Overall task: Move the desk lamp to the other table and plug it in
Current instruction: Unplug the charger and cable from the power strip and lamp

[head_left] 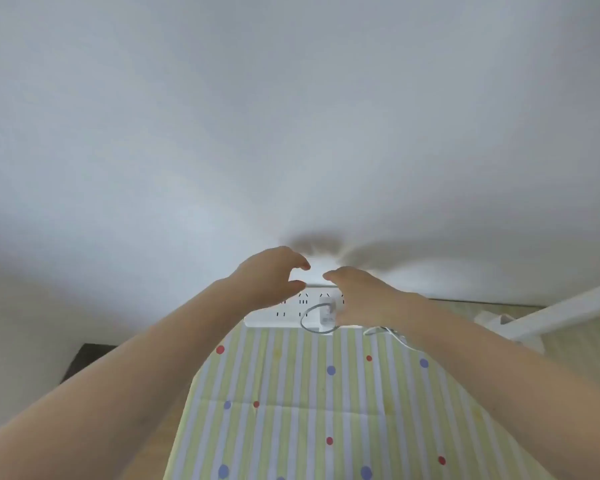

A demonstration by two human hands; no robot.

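Reaching to the far edge of the table (291,393), the left hand (269,277) hovered over the white power strip's (291,311) left end, fingers curved and holding nothing. Just right, a white plug adapter (327,315) with its looped cable (307,323) sat in the strip. The right hand (364,296) touched the adapter; its grip was hidden. Farther right lay the white desk lamp (551,315).
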